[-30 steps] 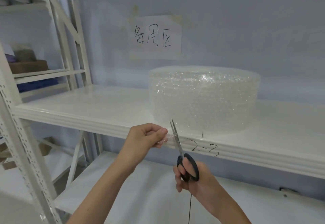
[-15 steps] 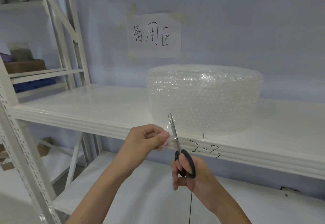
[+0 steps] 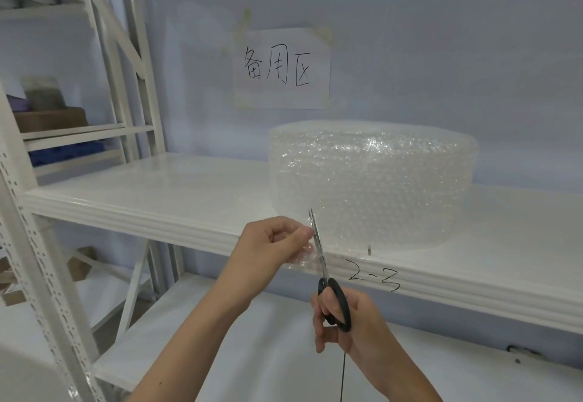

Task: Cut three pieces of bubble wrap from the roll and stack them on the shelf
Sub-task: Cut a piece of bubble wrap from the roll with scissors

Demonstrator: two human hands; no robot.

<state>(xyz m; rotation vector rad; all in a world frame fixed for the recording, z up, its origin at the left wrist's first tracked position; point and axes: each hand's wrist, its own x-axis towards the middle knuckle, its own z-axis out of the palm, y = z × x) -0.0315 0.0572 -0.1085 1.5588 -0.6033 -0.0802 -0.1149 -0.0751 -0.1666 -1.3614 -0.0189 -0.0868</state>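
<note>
hidden or unclear: the loose end of the wrap (image 3: 303, 258) is clear film and hard to trace; only its crinkled lower corner shows below the left hand (image 3: 271, 245), and where it joins the roll (image 3: 372, 183) cannot be made out. how far the cut has run cannot be told. both forearms are cut off at the bottom edge. a thin dark cord hangs from under the right hand (image 3: 344, 326) and leaves the frame below. boxes on the far-left rack are blurred.

roll: wide, low, clear bubble wrap, standing on end on the white shelf (image 3: 157, 199), near the front lip, right of centre.

left hand: fingers curled in, thumb and forefinger pinched on the loose end just in front of the shelf lip, touching or just beside the blades.

right hand: below the shelf lip, closed round the black handles of the scissors (image 3: 326, 278); thumb through one loop, other fingers wrapped on the far loop. blades point up, slightly tilted left, nearly together, tips level with the foot of the roll; the film lies at the blades.

shelf lip: handwritten "2-3" (image 3: 373, 278) in black, just right of the scissors; a small dark peg above it.

wall: taped paper sign (image 3: 282, 68) with three handwritten characters, above the roll.

lower shelf: white, beneath both hands.
</note>
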